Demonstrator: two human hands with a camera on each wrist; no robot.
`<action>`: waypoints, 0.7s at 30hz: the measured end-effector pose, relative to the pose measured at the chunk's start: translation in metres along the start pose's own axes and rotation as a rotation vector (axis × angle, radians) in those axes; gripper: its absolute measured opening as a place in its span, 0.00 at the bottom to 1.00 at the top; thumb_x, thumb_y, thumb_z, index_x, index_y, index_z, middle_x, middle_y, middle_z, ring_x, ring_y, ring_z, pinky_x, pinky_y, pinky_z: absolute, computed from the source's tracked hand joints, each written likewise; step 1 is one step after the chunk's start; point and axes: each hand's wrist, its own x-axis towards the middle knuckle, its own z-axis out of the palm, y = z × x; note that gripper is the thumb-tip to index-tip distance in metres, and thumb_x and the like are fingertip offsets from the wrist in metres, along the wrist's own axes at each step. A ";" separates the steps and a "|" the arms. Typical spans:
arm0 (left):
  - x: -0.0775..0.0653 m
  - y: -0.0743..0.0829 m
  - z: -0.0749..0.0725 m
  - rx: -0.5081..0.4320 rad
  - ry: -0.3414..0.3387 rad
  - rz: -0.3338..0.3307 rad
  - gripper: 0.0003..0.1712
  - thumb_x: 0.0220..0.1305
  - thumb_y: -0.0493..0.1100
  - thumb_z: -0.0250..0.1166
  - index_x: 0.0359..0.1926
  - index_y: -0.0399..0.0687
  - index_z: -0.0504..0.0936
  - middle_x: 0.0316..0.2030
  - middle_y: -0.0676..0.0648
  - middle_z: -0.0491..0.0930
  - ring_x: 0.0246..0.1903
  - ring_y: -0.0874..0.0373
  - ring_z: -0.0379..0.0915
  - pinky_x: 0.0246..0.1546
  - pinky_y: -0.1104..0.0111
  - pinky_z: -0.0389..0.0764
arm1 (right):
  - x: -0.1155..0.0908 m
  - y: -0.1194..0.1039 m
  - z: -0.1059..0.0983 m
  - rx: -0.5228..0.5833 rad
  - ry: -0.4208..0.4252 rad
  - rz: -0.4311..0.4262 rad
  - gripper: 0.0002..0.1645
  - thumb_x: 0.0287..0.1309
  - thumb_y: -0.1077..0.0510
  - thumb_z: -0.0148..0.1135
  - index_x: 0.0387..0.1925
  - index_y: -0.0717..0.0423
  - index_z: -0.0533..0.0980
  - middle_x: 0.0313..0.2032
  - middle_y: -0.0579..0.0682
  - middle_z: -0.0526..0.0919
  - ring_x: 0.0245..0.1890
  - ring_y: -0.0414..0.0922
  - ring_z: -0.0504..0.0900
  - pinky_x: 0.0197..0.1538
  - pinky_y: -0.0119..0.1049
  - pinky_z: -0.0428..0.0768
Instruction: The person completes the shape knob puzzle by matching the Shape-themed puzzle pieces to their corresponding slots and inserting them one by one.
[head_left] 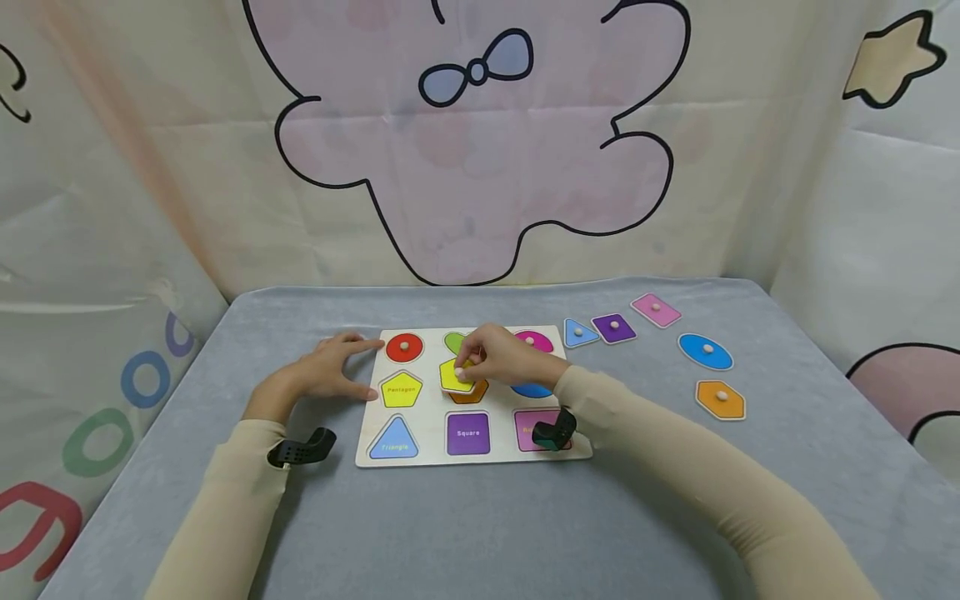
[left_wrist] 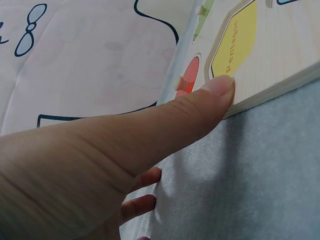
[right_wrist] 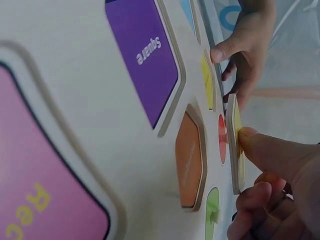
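My right hand (head_left: 512,357) pinches a yellow pentagon puzzle piece (head_left: 449,378) by its knob. The piece is raised over the middle of a wooden shape board (head_left: 431,421), partly covering the orange hexagon recess (head_left: 471,395). In the right wrist view the lifted piece (right_wrist: 234,150) stands nearly edge-on. To its left on the board lies the yellow recess (head_left: 401,390) printed "Pentagon". My left hand (head_left: 321,369) rests at the board's left edge, thumb and forefinger extended onto it. The left wrist view shows that thumb (left_wrist: 210,97) pressing beside the pentagon recess.
A red circle piece (head_left: 404,347) and a green piece (head_left: 453,342) sit in the board's back row. Right of the board lie a blue triangle (head_left: 577,333), a purple square (head_left: 613,329), a pink piece (head_left: 656,311), a blue oval (head_left: 705,352) and an orange hexagon (head_left: 721,401).
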 end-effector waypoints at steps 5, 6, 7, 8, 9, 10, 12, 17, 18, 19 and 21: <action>0.000 0.001 -0.001 -0.003 -0.002 -0.001 0.54 0.53 0.61 0.76 0.77 0.56 0.62 0.74 0.33 0.55 0.71 0.31 0.50 0.66 0.30 0.63 | 0.005 -0.007 0.003 0.006 -0.013 0.015 0.04 0.60 0.61 0.71 0.36 0.58 0.86 0.20 0.45 0.68 0.24 0.41 0.69 0.27 0.26 0.70; 0.000 0.001 -0.001 -0.005 -0.003 0.001 0.55 0.53 0.61 0.76 0.77 0.56 0.62 0.75 0.33 0.54 0.71 0.31 0.50 0.66 0.30 0.62 | 0.006 -0.008 0.004 0.004 -0.014 0.019 0.04 0.60 0.61 0.71 0.36 0.58 0.85 0.20 0.45 0.68 0.25 0.41 0.70 0.28 0.25 0.71; 0.000 0.001 -0.002 -0.007 -0.002 0.005 0.54 0.53 0.61 0.76 0.77 0.55 0.62 0.75 0.33 0.54 0.71 0.31 0.50 0.66 0.31 0.62 | 0.007 -0.010 0.004 -0.006 -0.010 0.020 0.04 0.60 0.61 0.71 0.36 0.58 0.86 0.21 0.45 0.68 0.25 0.41 0.70 0.28 0.25 0.71; 0.000 0.001 -0.003 -0.009 0.000 0.009 0.54 0.53 0.61 0.76 0.77 0.55 0.61 0.75 0.33 0.54 0.71 0.31 0.49 0.66 0.30 0.62 | 0.008 -0.012 0.004 -0.011 -0.007 0.020 0.04 0.60 0.61 0.71 0.37 0.58 0.86 0.21 0.46 0.68 0.26 0.41 0.70 0.29 0.25 0.71; 0.000 0.001 -0.004 -0.011 0.001 0.013 0.54 0.53 0.61 0.76 0.77 0.55 0.61 0.75 0.33 0.53 0.71 0.30 0.49 0.66 0.30 0.62 | 0.009 -0.013 0.004 -0.013 -0.004 0.024 0.04 0.60 0.61 0.71 0.36 0.58 0.86 0.21 0.46 0.69 0.26 0.41 0.70 0.29 0.26 0.71; 0.001 0.001 -0.004 -0.014 0.000 0.018 0.54 0.54 0.61 0.76 0.77 0.55 0.62 0.75 0.32 0.53 0.71 0.30 0.48 0.66 0.30 0.62 | 0.010 -0.015 0.004 -0.018 -0.002 0.029 0.04 0.59 0.61 0.72 0.36 0.57 0.86 0.21 0.46 0.69 0.27 0.41 0.70 0.29 0.26 0.70; 0.001 0.002 -0.005 -0.018 -0.001 0.022 0.54 0.53 0.60 0.76 0.77 0.55 0.62 0.76 0.32 0.52 0.71 0.30 0.48 0.66 0.30 0.62 | 0.012 -0.017 0.005 -0.020 -0.001 0.034 0.04 0.59 0.62 0.72 0.36 0.58 0.86 0.21 0.46 0.70 0.27 0.42 0.70 0.30 0.26 0.70; 0.000 0.000 -0.004 -0.022 -0.011 0.018 0.55 0.52 0.60 0.77 0.77 0.54 0.62 0.76 0.31 0.51 0.71 0.29 0.47 0.66 0.29 0.61 | 0.014 -0.017 0.009 -0.003 -0.012 0.048 0.04 0.59 0.62 0.72 0.36 0.58 0.86 0.22 0.47 0.70 0.28 0.42 0.69 0.30 0.26 0.70; 0.000 -0.001 -0.003 -0.023 -0.012 0.019 0.54 0.52 0.59 0.77 0.77 0.54 0.62 0.76 0.32 0.51 0.71 0.29 0.47 0.66 0.29 0.61 | 0.014 -0.017 0.010 -0.006 -0.013 0.047 0.03 0.59 0.62 0.72 0.36 0.57 0.86 0.22 0.46 0.70 0.28 0.42 0.69 0.30 0.26 0.70; 0.000 -0.002 -0.003 -0.021 -0.012 0.024 0.54 0.52 0.59 0.77 0.77 0.54 0.62 0.76 0.31 0.51 0.71 0.29 0.47 0.66 0.29 0.61 | 0.014 -0.017 0.011 -0.010 -0.014 0.045 0.03 0.59 0.62 0.72 0.36 0.57 0.86 0.22 0.46 0.70 0.28 0.42 0.69 0.30 0.26 0.70; 0.000 -0.003 -0.003 -0.017 -0.010 0.034 0.55 0.52 0.59 0.77 0.77 0.53 0.62 0.76 0.31 0.52 0.71 0.28 0.48 0.66 0.29 0.61 | 0.016 -0.018 0.011 -0.026 -0.015 0.036 0.03 0.59 0.62 0.72 0.35 0.57 0.86 0.22 0.45 0.69 0.28 0.41 0.69 0.31 0.27 0.69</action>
